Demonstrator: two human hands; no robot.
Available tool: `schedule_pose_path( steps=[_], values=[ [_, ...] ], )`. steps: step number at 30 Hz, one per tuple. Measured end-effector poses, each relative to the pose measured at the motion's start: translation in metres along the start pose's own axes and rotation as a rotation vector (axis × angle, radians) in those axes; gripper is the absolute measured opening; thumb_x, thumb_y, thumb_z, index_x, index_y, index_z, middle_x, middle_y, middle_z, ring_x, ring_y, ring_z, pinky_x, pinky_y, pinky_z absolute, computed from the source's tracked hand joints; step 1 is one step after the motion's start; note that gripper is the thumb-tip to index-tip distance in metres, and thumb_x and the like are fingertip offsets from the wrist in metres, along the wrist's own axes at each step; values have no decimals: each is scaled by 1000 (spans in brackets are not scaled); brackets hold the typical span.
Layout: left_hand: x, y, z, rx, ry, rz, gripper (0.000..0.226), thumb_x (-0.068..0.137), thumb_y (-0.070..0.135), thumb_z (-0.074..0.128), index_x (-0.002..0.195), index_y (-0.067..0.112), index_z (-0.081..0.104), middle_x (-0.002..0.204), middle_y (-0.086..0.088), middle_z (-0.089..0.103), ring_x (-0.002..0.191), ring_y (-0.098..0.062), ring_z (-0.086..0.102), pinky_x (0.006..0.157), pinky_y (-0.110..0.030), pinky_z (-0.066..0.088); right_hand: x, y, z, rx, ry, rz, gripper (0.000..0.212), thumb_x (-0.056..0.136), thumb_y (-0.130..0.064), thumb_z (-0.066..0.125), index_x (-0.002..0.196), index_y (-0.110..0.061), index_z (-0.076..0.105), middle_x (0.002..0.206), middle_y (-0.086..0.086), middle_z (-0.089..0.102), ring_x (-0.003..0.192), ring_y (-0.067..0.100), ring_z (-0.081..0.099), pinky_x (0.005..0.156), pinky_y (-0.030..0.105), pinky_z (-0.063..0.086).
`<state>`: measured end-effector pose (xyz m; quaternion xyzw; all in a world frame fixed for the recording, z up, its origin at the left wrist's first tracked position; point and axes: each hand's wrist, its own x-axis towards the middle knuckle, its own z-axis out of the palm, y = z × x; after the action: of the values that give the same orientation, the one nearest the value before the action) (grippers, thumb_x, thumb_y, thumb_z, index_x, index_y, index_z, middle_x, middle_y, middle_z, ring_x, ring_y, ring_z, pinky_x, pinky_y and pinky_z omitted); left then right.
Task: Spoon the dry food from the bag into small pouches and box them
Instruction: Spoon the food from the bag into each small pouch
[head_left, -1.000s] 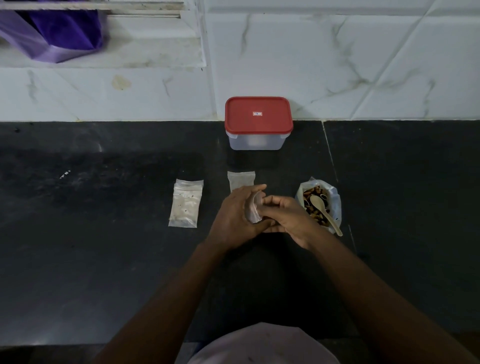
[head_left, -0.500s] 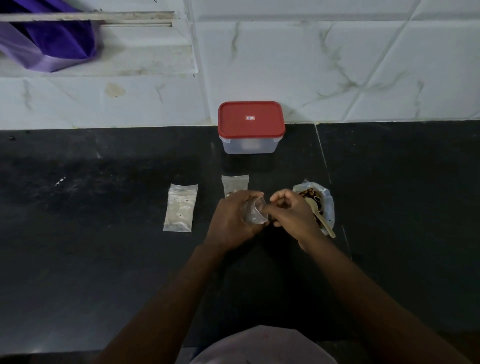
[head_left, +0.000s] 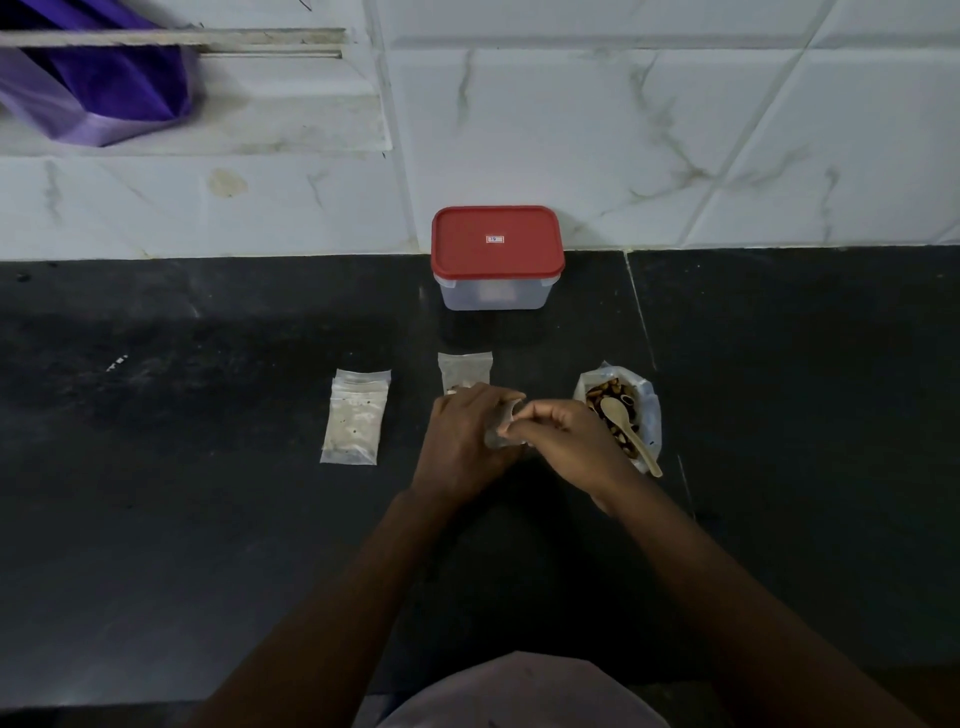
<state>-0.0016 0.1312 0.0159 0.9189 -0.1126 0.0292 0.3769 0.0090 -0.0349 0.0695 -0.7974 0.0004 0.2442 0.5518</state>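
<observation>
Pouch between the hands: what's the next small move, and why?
Probably spread open the mouth of the pouch. The left hand and right hand both pinch it, it looks empty, and the spoon lies untouched in the open bag of dry food, so scooping likely waits on an open pouch.

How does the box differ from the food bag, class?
The box is shut under a red lid; the bag lies open. The box is rigid and rectangular; the bag is soft and crumpled. The bag holds brown food and a spoon; the box's contents cannot be made out. Both are clear plastic on the dark counter.
</observation>
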Motion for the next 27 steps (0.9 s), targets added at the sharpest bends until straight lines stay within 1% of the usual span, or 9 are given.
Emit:
schedule_pose_path(
  steps=[5,8,11,13,16,18,21,24,27],
  values=[
    [0,-2,3,9,21,17,50,83,51,66,124,23,65,119,7,68,113,-11,61,97,-42,47,-2,0,-2,2,-13,-13,7,91,-31,75,92,-27,80,96,-9,77,95,5,71,93,32,55],
    [1,-2,5,4,24,-10,47,85,47,67,125,23,65,120,7,69,115,-12,62,99,-46,47,-5,0,-1,-40,8,-53,9,91,-31,76,98,-29,81,95,-12,78,92,-2,69,86,19,52],
    [0,-5,7,-91,25,-51,45,84,48,71,124,27,64,119,11,70,112,-8,64,96,-48,51,-8,-2,-3,-19,99,-107,9,90,-31,76,99,-30,79,93,-17,76,89,-9,67,75,7,49],
    [0,-2,8,-177,35,-82,46,84,49,74,123,27,65,116,12,70,108,-5,65,93,-43,54,-9,-2,-7,-1,187,-119,9,91,-32,75,99,-29,78,90,-15,76,86,-8,69,72,7,49],
    [3,9,9,-252,26,-131,52,81,53,77,122,25,65,114,15,69,107,0,63,90,-22,53,-10,7,-23,-96,328,-123,8,92,-28,75,99,-29,77,90,-16,75,85,-7,67,73,5,46],
    [5,14,13,-279,23,-153,49,80,46,83,121,25,66,113,16,68,107,3,62,88,-13,48,-11,17,-40,-212,431,-107,9,91,-25,74,98,-29,77,89,-19,72,84,-6,65,75,7,45],
    [10,21,19,-327,10,-169,48,79,40,86,120,26,66,114,16,68,107,3,62,88,-15,50,-13,35,-70,-361,516,-15,8,89,-29,74,97,-31,76,90,-19,70,83,-7,64,78,17,51],
    [15,29,25,-338,-14,-176,49,77,38,88,118,28,65,114,15,67,106,3,62,87,-16,51,-17,52,-95,-507,507,129,13,87,-36,77,98,-33,71,95,-13,68,85,2,64,75,29,56],
    [18,33,34,-337,-51,-183,50,76,38,89,118,29,64,112,15,67,105,3,62,86,-17,51,-23,63,-105,-570,440,267,16,84,-39,79,91,-33,66,92,-10,69,83,8,66,76,38,60]
  ],
)
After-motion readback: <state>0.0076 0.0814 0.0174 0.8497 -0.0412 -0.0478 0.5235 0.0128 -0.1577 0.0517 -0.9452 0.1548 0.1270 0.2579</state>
